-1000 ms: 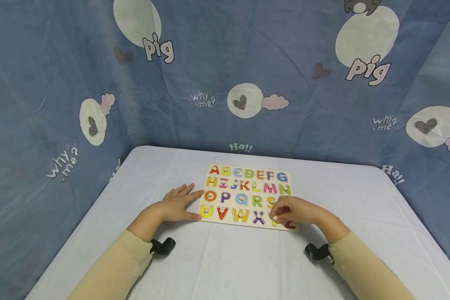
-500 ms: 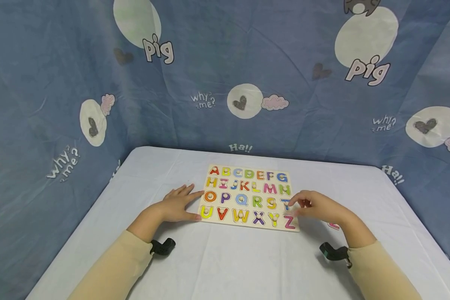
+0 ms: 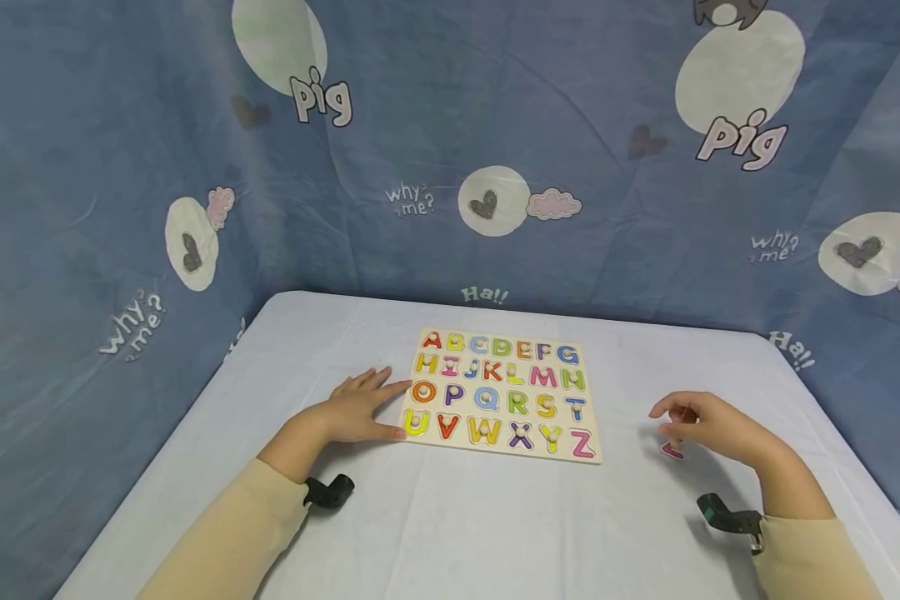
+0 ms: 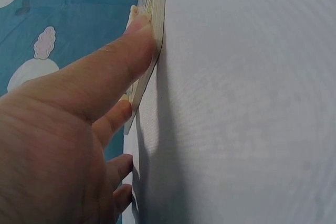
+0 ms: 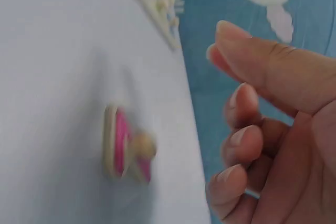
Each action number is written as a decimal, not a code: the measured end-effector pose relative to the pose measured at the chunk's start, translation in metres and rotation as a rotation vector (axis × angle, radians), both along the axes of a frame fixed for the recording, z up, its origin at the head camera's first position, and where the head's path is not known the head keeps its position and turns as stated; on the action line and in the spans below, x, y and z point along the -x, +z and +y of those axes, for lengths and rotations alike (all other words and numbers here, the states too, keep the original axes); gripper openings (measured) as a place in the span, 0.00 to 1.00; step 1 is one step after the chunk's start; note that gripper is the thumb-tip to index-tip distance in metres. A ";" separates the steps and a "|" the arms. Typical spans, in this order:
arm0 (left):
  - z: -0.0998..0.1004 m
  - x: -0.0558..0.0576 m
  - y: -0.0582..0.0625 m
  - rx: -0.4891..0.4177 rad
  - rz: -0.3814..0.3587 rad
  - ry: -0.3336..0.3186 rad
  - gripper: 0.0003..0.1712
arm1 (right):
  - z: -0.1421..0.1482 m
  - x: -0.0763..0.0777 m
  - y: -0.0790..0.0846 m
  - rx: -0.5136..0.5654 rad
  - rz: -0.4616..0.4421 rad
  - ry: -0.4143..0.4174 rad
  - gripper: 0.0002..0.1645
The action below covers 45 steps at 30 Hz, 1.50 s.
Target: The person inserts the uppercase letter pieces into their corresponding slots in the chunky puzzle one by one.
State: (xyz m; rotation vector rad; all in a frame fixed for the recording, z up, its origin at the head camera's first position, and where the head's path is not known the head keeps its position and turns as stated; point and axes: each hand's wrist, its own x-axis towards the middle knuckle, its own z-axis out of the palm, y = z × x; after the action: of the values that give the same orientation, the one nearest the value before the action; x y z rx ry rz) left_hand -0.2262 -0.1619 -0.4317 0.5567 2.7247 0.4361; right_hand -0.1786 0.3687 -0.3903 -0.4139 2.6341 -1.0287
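Note:
A wooden alphabet puzzle board [image 3: 465,445] lies on the table with rows of colourful knobbed letters. My left hand [image 3: 356,411] rests flat at its left side, fingers spread. In the left wrist view the thumb [image 4: 113,64] touches the board's edge. To the right of the board, a pink letter piece [image 3: 672,451] lies on the cloth, its wooden knob [image 5: 143,144] visible in the right wrist view. Close over that piece hovers my right hand [image 3: 712,425], holding nothing, with thumb and index finger near each other and the other fingers loosely curled.
White cloth [image 3: 487,525] covers the table. A blue printed curtain [image 3: 390,125] hangs behind and along its sides. On the board, the pink Z spot [image 3: 582,443] at the lower right corner shows no knob.
My right hand has moved right, from the Y and Z corner of the board to above the pink piece on the cloth. My left hand has stayed at the board's left edge.

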 end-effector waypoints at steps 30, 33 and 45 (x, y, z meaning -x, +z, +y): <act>-0.001 0.003 -0.007 -0.003 -0.002 0.004 0.55 | 0.024 -0.005 -0.030 -0.016 -0.101 -0.052 0.10; -0.002 0.003 -0.008 -0.002 -0.002 0.006 0.55 | 0.023 -0.004 -0.030 -0.031 -0.099 -0.062 0.11; -0.002 0.002 -0.008 -0.021 0.005 -0.001 0.55 | 0.009 -0.003 -0.016 0.039 -0.089 -0.013 0.12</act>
State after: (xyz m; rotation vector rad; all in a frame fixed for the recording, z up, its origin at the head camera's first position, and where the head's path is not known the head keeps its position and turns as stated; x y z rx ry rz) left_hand -0.2279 -0.1635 -0.4396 0.5651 2.7272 0.4641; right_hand -0.1760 0.3780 -0.4062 -0.3521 2.5450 -1.0787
